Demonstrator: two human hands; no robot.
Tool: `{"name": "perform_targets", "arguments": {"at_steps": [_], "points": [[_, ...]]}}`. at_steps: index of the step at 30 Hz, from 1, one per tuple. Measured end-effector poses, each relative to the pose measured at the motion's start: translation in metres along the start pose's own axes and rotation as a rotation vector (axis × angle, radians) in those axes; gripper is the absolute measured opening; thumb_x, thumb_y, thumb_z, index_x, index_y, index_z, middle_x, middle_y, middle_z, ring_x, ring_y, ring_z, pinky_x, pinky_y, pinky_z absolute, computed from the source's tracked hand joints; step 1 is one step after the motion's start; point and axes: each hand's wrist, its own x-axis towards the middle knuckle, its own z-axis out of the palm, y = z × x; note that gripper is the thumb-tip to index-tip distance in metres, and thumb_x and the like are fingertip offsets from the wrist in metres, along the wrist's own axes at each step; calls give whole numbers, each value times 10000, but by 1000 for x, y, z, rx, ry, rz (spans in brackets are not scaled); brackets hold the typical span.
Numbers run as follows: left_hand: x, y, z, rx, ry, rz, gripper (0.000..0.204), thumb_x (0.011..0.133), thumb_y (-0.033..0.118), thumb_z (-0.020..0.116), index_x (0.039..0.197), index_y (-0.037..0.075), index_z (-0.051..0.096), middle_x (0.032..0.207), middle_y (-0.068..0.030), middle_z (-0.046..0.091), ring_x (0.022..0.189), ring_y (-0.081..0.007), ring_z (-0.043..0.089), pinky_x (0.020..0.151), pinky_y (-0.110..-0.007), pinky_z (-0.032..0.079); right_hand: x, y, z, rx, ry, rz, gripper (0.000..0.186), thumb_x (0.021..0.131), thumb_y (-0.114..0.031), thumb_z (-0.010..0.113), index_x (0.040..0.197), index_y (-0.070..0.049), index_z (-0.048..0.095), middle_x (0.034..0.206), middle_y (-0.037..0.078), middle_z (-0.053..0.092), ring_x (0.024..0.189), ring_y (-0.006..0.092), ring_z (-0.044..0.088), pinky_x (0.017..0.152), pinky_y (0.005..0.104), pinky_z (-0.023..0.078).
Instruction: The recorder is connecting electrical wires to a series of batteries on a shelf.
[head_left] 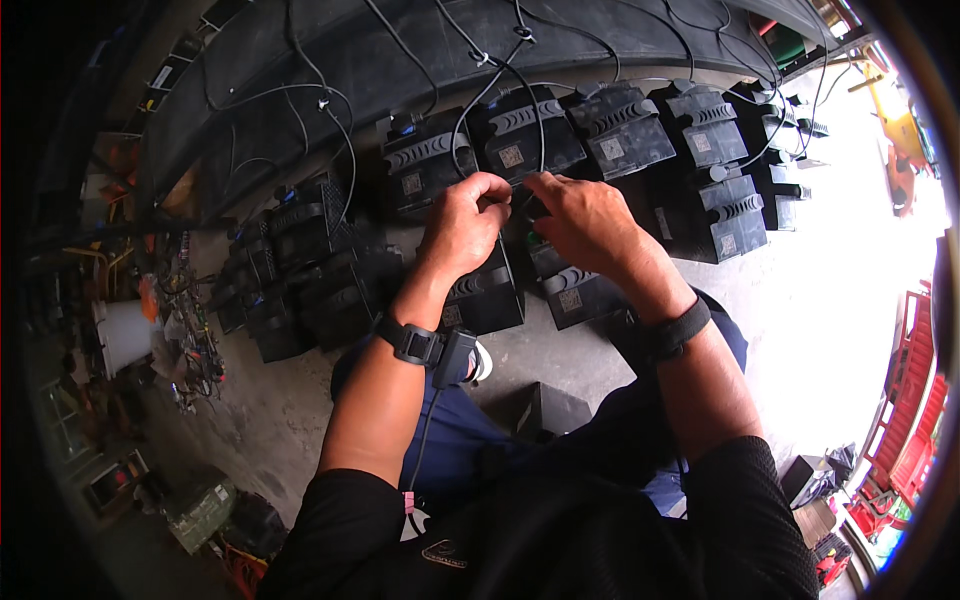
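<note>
My left hand [463,227] and my right hand [587,222] are close together in front of me, fingertips pinched. A thin black cable [541,135] hangs down in a loop, its two strands reaching my fingers. It seems gripped in both hands, though its ends are hidden behind the fingers. Just beyond sits a black box [527,145] with a ribbed carry handle and a square printed label. Beneath my right hand is a similar box [583,300], and another box [487,303] lies partly hidden under my left wrist.
Several more black boxes [625,135] stand in rows on the concrete floor [250,430]. Behind them a large dark panel [370,60] carries hanging cables. Cluttered tools and a white bucket [127,335] are at left. Red plastic crates [910,350] stand at right. A small black box [553,410] sits between my legs.
</note>
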Motion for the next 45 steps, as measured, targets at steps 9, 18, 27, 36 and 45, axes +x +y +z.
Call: {"name": "perform_targets", "arguments": {"at_steps": [9, 18, 27, 36, 45], "points": [[-1, 2, 1, 36, -22, -3, 175, 860, -31, 695, 1031, -18, 661, 918, -58, 700, 842, -103, 640, 750, -260, 535, -1, 4, 8, 21, 243, -156, 346, 862, -173, 626, 1165, -25, 545, 934, 180, 701, 808, 363, 699, 686, 453, 553], [-4, 6, 2, 86, -37, -3, 181, 834, -15, 724, 1006, -11, 669, 901, -59, 710, 819, -98, 639, 722, -267, 531, -1, -1, 5, -39, 61, -128, 266, 874, -199, 632, 1049, -18, 548, 795, 182, 694, 781, 360, 703, 669, 449, 559], [-4, 7, 2, 111, -34, 10, 169, 845, 12, 727, 1003, -7, 670, 881, -61, 711, 809, -99, 645, 709, -280, 523, -2, -2, 1, -10, 58, -106, 299, 830, -212, 656, 1068, -54, 567, 809, 161, 699, 794, 357, 703, 684, 454, 560], [-6, 13, -7, 180, -58, 33, 252, 805, 152, 768, 1007, 25, 685, 910, -152, 727, 814, -266, 710, 728, -361, 539, -2, -3, -8, -1, -36, 14, 370, 804, -197, 718, 1147, -98, 622, 923, 147, 718, 889, 356, 692, 762, 445, 541], [-8, 16, -8, 331, -102, 33, 282, 764, 191, 811, 985, 56, 698, 905, -139, 733, 870, -314, 714, 760, -391, 548, -1, -1, -1, 1, -54, -2, 364, 813, -204, 717, 1144, -89, 618, 907, 157, 716, 877, 365, 692, 760, 457, 540]]}}
